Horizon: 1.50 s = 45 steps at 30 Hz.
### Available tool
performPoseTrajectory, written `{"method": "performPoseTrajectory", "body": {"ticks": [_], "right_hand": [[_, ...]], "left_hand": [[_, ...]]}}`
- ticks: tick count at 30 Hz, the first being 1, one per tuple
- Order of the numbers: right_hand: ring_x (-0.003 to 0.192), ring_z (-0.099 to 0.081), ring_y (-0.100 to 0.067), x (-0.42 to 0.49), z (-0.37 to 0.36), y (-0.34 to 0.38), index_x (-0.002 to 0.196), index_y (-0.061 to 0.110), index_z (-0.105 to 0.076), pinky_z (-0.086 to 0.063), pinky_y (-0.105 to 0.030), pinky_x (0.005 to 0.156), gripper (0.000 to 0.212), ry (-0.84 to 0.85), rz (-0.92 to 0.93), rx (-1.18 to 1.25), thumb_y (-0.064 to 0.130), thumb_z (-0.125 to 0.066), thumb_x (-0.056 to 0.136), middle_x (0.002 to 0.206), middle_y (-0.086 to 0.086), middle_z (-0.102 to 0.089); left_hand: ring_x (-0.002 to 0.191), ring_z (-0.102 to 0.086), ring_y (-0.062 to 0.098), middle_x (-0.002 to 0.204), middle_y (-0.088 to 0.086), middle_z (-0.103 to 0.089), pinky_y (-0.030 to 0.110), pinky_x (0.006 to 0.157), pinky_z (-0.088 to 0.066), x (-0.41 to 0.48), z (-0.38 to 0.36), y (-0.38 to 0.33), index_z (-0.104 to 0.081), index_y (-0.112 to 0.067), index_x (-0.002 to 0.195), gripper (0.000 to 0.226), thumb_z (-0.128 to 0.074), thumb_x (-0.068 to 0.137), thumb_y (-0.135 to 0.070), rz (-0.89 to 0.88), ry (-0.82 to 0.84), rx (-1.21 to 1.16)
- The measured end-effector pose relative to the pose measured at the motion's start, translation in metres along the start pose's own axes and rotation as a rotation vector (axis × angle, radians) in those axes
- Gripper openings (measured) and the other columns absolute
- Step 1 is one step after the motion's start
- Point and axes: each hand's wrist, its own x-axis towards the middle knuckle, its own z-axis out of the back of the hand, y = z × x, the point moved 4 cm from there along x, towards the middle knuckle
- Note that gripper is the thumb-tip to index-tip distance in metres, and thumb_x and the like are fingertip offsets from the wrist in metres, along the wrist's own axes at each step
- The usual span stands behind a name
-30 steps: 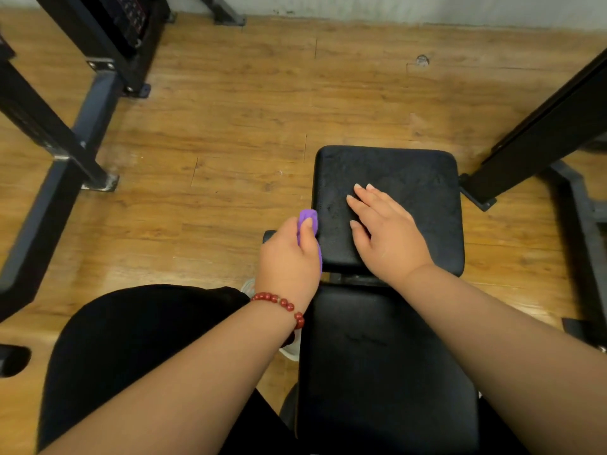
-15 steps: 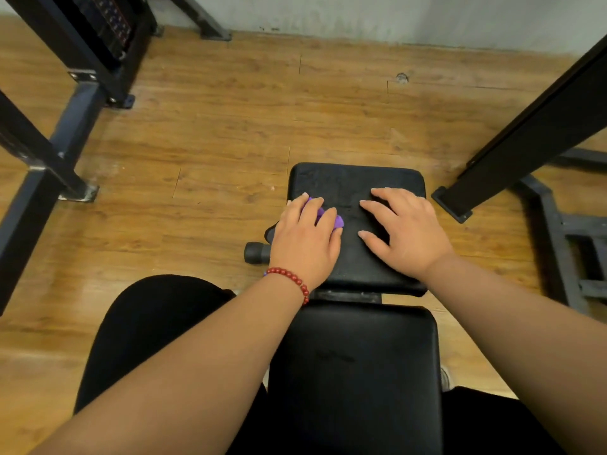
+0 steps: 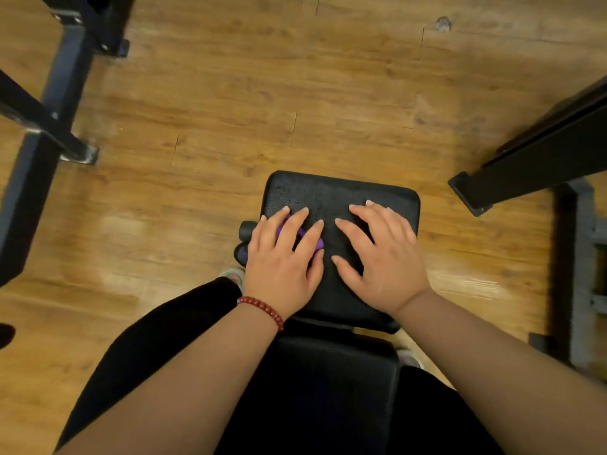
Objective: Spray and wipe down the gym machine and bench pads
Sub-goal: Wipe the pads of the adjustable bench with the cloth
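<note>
Basically both hands lay flat, palms down, on the small black seat pad. Left hand sat on the pad's left part, fingers spread and nearly straight, pressing a purple cloth onto the surface. Cloth showed only in slivers between the fingers and past the index finger, the rest hidden under the hand. No curl round it, just pressed flat. Right hand was on the pad's right part, just beside the left, fingers splayed and relaxed, tips touching the bare vinyl, holding nothing. The two thumbs were near each other but apart. Pad surface near its far left corner looked speckled; could not tell with what. Red bead bracelet sat on the left wrist. A longer black bench pad ran toward the person from the seat pad's near edge, narrow gap between them. Black round knob stuck out at the seat pad's left edge, beside the left hand. Dark machine frame stood on the wood floor at left, a black beam at right, both well apart from the hands
</note>
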Motion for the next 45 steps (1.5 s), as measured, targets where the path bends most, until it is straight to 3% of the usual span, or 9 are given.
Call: {"method": "performPoseTrajectory", "body": {"ticks": [12,34,45], "right_hand": [[0.134,-0.037,-0.028,0.006,0.001,0.002,0.133,0.016,-0.058,-0.021,-0.046,0.113,0.050,0.014,0.057,-0.060,0.044,-0.046,0.093,0.141,-0.007,-0.052],[0.135,-0.036,-0.030,0.004,-0.005,-0.001,0.134,0.017,-0.058,-0.021,-0.047,0.115,0.049,-0.018,0.079,-0.050,0.044,-0.046,0.094,0.143,-0.008,-0.050],[0.134,-0.034,-0.031,0.001,-0.001,0.000,0.134,0.016,-0.057,-0.021,-0.048,0.114,0.049,-0.007,0.094,-0.044,0.043,-0.041,0.096,0.143,-0.010,-0.050]], "left_hand": [[0.126,-0.047,0.028,0.131,0.009,-0.060,0.050,0.109,-0.036,0.009,0.001,-0.002,-0.068,-0.019,0.118,0.030,-0.054,0.092,-0.027,-0.009,0.006,0.037],[0.126,-0.050,0.030,0.133,0.009,-0.060,0.050,0.109,-0.035,0.006,-0.002,-0.003,-0.066,-0.021,0.124,0.033,-0.052,0.095,-0.029,0.008,0.014,0.054],[0.121,-0.054,0.028,0.127,0.008,-0.064,0.046,0.100,-0.044,-0.012,0.000,-0.019,-0.067,-0.015,0.120,0.029,-0.055,0.094,-0.023,0.149,-0.011,0.067]]}}
